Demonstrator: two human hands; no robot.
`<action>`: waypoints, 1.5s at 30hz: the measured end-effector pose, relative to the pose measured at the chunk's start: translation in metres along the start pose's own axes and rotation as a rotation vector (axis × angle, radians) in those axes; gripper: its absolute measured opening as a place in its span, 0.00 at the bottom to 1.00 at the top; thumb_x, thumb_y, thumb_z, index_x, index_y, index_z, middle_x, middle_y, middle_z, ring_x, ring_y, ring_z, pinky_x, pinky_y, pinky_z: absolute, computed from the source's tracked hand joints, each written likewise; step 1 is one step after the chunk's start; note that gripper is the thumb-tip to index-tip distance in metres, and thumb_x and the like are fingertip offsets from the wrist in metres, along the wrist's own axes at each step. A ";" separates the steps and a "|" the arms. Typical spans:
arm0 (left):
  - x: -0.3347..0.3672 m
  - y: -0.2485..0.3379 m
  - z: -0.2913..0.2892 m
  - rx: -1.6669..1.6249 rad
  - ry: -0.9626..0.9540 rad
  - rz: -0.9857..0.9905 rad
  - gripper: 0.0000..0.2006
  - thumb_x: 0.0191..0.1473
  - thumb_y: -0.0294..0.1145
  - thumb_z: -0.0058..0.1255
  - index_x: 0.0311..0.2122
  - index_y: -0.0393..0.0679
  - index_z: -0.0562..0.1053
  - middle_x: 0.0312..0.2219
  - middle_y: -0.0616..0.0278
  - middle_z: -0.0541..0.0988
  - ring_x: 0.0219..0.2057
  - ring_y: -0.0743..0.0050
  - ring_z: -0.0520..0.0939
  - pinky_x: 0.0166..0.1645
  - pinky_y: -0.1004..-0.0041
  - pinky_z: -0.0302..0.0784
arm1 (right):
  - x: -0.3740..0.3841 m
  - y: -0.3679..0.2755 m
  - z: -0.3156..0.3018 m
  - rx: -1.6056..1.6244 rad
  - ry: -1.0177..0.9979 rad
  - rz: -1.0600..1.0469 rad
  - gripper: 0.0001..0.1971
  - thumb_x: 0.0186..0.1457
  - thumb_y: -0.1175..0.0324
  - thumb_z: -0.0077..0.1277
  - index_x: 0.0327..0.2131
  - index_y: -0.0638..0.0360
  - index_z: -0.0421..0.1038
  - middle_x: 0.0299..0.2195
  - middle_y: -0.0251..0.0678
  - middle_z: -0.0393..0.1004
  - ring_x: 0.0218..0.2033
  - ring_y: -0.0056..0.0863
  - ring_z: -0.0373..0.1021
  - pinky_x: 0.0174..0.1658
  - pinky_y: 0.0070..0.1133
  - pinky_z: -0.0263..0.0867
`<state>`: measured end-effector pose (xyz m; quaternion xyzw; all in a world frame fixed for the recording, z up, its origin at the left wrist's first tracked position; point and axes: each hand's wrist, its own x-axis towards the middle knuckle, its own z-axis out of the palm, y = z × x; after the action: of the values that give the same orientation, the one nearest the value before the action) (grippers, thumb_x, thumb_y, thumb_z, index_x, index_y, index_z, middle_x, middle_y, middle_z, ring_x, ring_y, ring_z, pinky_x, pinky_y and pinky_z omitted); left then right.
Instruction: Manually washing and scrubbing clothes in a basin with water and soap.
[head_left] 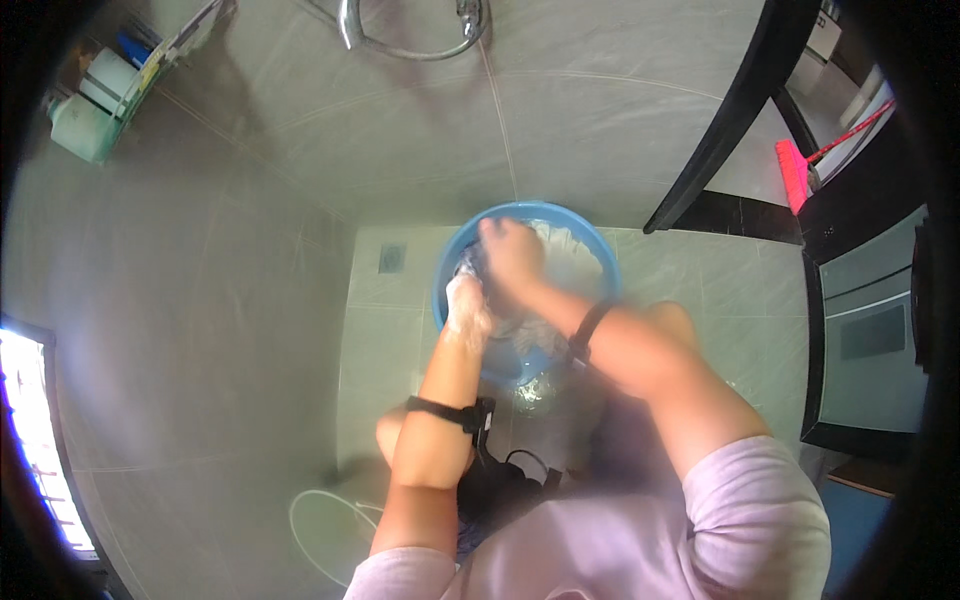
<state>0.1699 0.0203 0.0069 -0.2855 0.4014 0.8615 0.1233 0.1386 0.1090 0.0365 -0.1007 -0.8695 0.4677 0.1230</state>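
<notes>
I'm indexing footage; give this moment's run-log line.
left hand: sudsy, at dark wet cloth | right hand: blurred, over round blue plastic basin

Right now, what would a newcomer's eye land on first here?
Most likely the blue basin at centre, where the foamy left hand and blurred right hand meet at some dark cloth. Next, perhaps the vivid pink broom head at upper right, beside the dark door frame, then the shiny metal pipe curving near the top edge.
</notes>
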 end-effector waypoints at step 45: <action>-0.039 0.026 0.003 -0.009 0.054 -0.051 0.18 0.62 0.42 0.31 0.45 0.44 0.72 0.41 0.59 0.78 0.41 0.65 0.79 0.47 0.63 0.74 | -0.012 -0.024 0.021 0.093 0.018 -0.015 0.18 0.52 0.57 0.45 0.28 0.65 0.74 0.28 0.56 0.73 0.32 0.56 0.70 0.37 0.42 0.66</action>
<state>0.1886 0.0059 0.0475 -0.3192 0.3933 0.8519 0.1331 0.1416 0.0759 0.0442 -0.0925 -0.8465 0.5055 0.1391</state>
